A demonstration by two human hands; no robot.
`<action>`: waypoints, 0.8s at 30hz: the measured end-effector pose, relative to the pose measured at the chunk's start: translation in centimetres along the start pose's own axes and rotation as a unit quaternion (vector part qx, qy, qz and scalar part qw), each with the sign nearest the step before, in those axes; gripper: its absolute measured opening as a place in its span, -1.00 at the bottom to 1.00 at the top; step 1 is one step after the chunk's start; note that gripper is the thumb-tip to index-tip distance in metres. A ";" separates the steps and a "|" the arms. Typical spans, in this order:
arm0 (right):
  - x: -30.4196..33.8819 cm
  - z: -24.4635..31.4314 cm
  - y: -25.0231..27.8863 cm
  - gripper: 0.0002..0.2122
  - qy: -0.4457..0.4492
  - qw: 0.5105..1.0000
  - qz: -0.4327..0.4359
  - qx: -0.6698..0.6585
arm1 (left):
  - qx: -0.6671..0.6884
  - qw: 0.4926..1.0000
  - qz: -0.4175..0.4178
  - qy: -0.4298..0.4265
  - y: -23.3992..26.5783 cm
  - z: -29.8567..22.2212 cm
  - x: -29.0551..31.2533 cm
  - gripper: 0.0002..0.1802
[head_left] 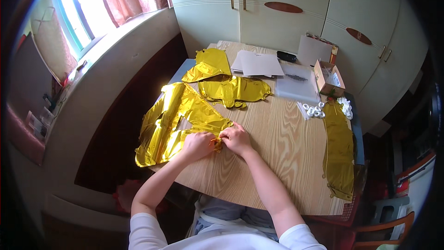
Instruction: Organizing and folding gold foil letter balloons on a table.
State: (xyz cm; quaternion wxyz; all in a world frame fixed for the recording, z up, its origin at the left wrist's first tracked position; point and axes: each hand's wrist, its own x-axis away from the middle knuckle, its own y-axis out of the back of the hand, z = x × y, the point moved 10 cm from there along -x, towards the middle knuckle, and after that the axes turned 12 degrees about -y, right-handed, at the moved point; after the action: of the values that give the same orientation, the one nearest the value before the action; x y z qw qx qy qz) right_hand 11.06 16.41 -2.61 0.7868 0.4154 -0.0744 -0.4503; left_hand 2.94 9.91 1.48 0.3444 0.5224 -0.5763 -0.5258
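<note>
A large flat gold foil balloon (159, 132) lies over the left side of the wooden table, creased and shiny, with an opening in its middle. Its right-hand corner is gathered between my two hands, close to the table's near side. My left hand (199, 145) is closed around the bunched foil, knuckles up. Right beside it, my right hand (235, 139) pinches the same corner with thumb and fingers. Exactly what the fingertips grip is partly hidden. Behind lie more flat gold foil balloons, one at the far left (213, 62) and one in the middle (236, 89).
A long gold foil piece (339, 150) lies along the right edge, beside white ribbon rolls (314, 110). At the back are white papers (261, 64), a black case (286, 56), a clear plastic bag (298, 85) and a small open box (329, 79). Cabinets (203, 23) stand behind the table.
</note>
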 end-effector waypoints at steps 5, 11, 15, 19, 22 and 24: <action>0.0 0.1 0.1 -0.92 0.009 1.000 -0.005 -0.008 | -0.042 0.999 -0.010 -0.015 -1.2 0.0 -0.1 -0.80; 0.5 0.7 1.7 -0.80 0.037 0.995 -0.091 -0.011 | 0.026 0.998 -0.049 0.029 0.2 0.9 -0.5 -0.81; 0.8 1.9 2.2 -0.76 0.077 0.992 -0.096 0.002 | 0.065 0.993 -0.071 0.065 -0.4 3.3 -0.4 -0.74; 1.0 1.9 2.0 -0.81 0.089 0.992 -0.089 0.025 | 0.085 0.991 -0.069 0.076 -0.3 3.5 -0.7 -0.69; 1.3 2.5 1.9 -0.83 0.106 0.991 -0.080 0.034 | 0.135 0.981 -0.105 0.093 -0.6 4.7 -0.5 -0.68; 1.3 2.4 1.5 -0.83 0.105 0.992 -0.062 0.036 | 0.163 0.973 -0.128 0.106 -0.6 5.5 -0.2 -0.68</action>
State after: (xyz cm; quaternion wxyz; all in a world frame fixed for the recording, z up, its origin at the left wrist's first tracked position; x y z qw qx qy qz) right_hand 11.59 14.37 -0.32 0.7454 0.4922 0.0182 -0.4491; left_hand -2.11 11.56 -0.24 0.2435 0.6936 -0.5428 -0.4062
